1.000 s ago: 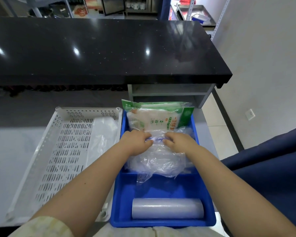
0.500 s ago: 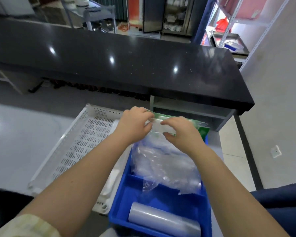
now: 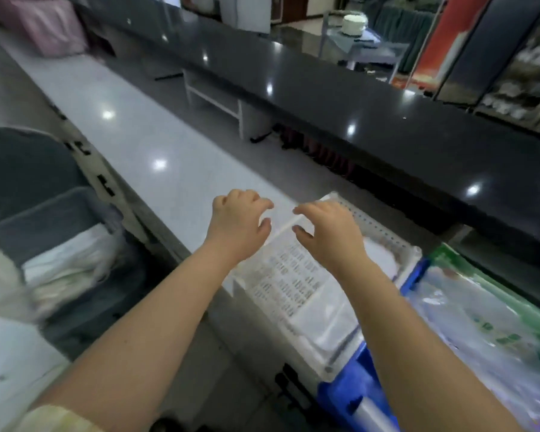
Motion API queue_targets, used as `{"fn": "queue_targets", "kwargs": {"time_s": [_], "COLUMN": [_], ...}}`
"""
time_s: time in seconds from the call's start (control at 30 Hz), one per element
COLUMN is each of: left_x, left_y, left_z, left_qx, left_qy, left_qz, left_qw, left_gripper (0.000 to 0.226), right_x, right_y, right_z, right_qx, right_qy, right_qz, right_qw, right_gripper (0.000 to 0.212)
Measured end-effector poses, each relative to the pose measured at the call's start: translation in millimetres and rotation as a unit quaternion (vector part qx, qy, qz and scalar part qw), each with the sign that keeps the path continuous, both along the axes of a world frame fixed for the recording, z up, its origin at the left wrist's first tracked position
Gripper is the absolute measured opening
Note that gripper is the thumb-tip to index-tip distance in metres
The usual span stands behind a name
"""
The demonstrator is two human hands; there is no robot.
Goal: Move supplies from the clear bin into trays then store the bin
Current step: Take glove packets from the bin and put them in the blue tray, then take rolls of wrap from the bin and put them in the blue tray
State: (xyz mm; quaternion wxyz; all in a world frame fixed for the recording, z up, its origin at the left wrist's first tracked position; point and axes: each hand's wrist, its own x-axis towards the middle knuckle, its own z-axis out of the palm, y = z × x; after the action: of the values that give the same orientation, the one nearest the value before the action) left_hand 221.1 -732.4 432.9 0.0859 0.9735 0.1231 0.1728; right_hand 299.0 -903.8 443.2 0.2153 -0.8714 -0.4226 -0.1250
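Note:
My left hand (image 3: 240, 226) and my right hand (image 3: 325, 235) hover side by side over the far end of the white perforated tray (image 3: 293, 291), fingers curled and apart, with nothing visible in them. Right of that tray stands the blue tray (image 3: 349, 388). It holds a crumpled clear plastic bag (image 3: 455, 322), a green-edged packet (image 3: 512, 310) and a roll of clear film (image 3: 371, 413) at its near end. At the left, lower down, a greyish see-through bin (image 3: 44, 210) holds white bags (image 3: 69, 266). The picture is blurred by motion.
Both trays rest on a pale grey worktop (image 3: 156, 141) that runs away to the upper left. A raised black counter (image 3: 387, 120) borders its far side. A pink bag (image 3: 53, 26) lies at the worktop's far left end. Shelves and display cases stand beyond the counter.
The view has swung left. Both hands let go of the clear bag, which now lies in the blue tray, and moved left over the white tray. The bin at the left came into view.

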Motion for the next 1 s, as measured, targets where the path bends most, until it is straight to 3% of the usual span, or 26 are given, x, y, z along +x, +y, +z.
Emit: {"fn": "queue_targets", "kwargs": {"time_s": [0.4, 0.6, 1.0], "left_x": [-193.7, -267.6, -272.2], "left_y": [315.5, 433.2, 582.4], "left_z": [-19.0, -47.2, -159.4], "left_qx": [0.014, -0.042, -0.145], "left_qy": [0.036, 0.046, 0.162], "left_qz": [0.209, 0.299, 0.386], "left_qw": [0.977, 0.952, 0.897], "left_gripper": [0.037, 0.036, 0.044], "right_x": [-132.5, -176.2, -153.7], "right_y": [360.5, 484.3, 686.0], "right_z": [-14.4, -41.4, -155.6], "right_qx": [-0.015, -0.06, -0.181], "right_qy": [-0.006, 0.021, 0.13], "right_qz": [0.213, 0.277, 0.33], "right_qw": [0.977, 0.959, 0.917], "right_gripper": [0.024, 0.026, 0.03]}}
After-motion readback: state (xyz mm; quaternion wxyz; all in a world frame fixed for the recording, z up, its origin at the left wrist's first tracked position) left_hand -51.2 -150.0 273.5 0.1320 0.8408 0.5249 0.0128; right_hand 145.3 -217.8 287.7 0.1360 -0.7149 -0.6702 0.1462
